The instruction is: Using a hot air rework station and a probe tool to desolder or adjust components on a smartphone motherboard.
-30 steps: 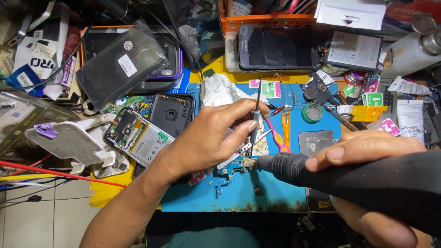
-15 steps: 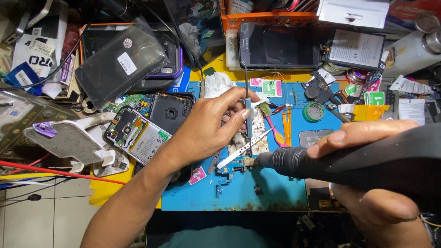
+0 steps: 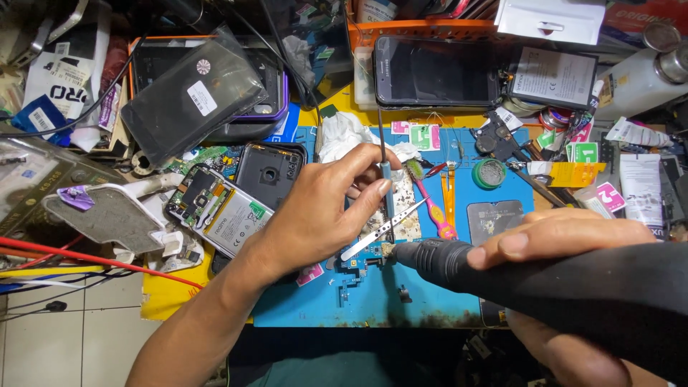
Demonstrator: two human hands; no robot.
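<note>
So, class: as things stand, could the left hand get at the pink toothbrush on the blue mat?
Probably yes. The left hand sits just beside the pink toothbrush, which lies in the open on the blue mat. But its fingers already hold tweezers, so they would need freeing first.

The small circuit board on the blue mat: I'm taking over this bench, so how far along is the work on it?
Done: an opened phone lies apart. In hand: the left hand holds tweezers at the circuit board; the right hand aims the black tool at it. Left: the board remains on the blue mat, not refitted.
</note>
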